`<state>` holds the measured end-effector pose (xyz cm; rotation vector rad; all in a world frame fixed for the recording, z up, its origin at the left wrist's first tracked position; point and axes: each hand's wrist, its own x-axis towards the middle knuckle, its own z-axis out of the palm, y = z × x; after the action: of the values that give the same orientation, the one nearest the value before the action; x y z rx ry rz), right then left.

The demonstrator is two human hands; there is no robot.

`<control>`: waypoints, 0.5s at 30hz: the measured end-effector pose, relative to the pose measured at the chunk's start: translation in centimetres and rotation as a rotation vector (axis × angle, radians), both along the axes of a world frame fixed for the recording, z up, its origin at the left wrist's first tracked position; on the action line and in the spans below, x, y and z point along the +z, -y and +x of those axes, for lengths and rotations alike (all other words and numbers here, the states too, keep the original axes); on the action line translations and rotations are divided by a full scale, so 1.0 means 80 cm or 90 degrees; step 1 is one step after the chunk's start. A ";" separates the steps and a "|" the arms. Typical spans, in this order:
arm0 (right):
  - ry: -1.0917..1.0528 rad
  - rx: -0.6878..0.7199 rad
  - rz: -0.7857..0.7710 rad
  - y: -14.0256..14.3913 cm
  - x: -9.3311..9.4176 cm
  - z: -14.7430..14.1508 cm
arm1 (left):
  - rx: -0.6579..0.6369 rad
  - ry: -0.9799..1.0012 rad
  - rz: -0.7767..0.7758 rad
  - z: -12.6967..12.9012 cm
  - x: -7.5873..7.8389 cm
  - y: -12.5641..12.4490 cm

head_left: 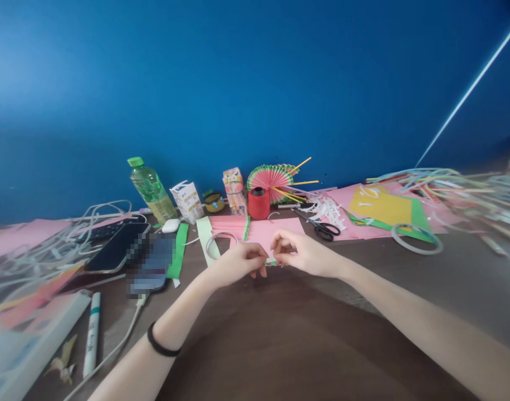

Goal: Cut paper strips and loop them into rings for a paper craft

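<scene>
- Backed by a plain deep-blue wall (255, 83), with a pale line slanting down its right side.
- Carried on a dark wood-grain table (288, 345), bare along the near edge, crowded along the far edge under the wall.
- Spread flat near the table's far edge, just ahead of both hands: a pink paper sheet (275, 229), partly pleated, one end edged with a green strip; probably laid flat so each fold could be pressed against the wood.
- Pinched at the sheet's near edge by the left hand (238, 262), fingers curled closed on the paper, black band on the wrist.
- Met there by the right hand (300, 253), fingertips closed on the same edge, just beside the left; seemingly held tight together to keep a narrow fold even.
- Piled toward the far right corner: loose pink, yellow and green sheets (380, 209) and a blurred heap of paper strips.
- Lined along the far edge: a green-capped bottle (150, 189), a small carton (187, 201), a red cup (259, 203), a finished pink-and-green paper fan (271, 179).
- Parked within reach right of the sheet: black scissors (324, 227) and a tape ring (416, 238).
- Lying toward the left edge: a phone (117, 248), tangled white cables, a marker (92, 334).
</scene>
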<state>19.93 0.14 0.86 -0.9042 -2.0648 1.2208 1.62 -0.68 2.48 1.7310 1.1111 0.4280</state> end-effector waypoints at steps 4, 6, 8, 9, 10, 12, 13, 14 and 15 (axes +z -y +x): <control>0.009 0.007 -0.018 -0.001 0.000 0.000 | -0.010 0.003 0.003 -0.002 -0.004 -0.002; 0.001 0.018 -0.042 -0.001 -0.002 0.000 | -0.012 0.003 0.004 -0.003 -0.006 -0.003; -0.009 0.030 -0.059 -0.001 -0.004 -0.001 | -0.016 0.002 0.002 -0.004 -0.008 -0.003; -0.012 0.035 -0.060 -0.001 -0.005 -0.001 | -0.019 0.003 0.000 -0.004 -0.009 -0.003; -0.012 0.037 -0.056 -0.001 -0.006 -0.002 | -0.022 0.004 -0.003 -0.004 -0.009 -0.002; -0.003 0.038 -0.041 0.000 -0.009 -0.002 | -0.034 -0.002 -0.011 -0.004 -0.010 -0.002; 0.002 0.037 -0.036 0.000 -0.011 -0.003 | -0.046 -0.012 -0.018 -0.005 -0.010 -0.003; 0.007 0.037 -0.035 -0.001 -0.012 -0.003 | -0.061 -0.026 -0.021 -0.006 -0.009 -0.003; 0.012 0.037 -0.039 -0.001 -0.014 -0.003 | -0.072 -0.042 -0.015 -0.008 -0.008 -0.005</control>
<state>19.67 0.25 -0.28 -0.8914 -2.0922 1.3173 1.01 -0.30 1.82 1.7881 1.0552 0.2880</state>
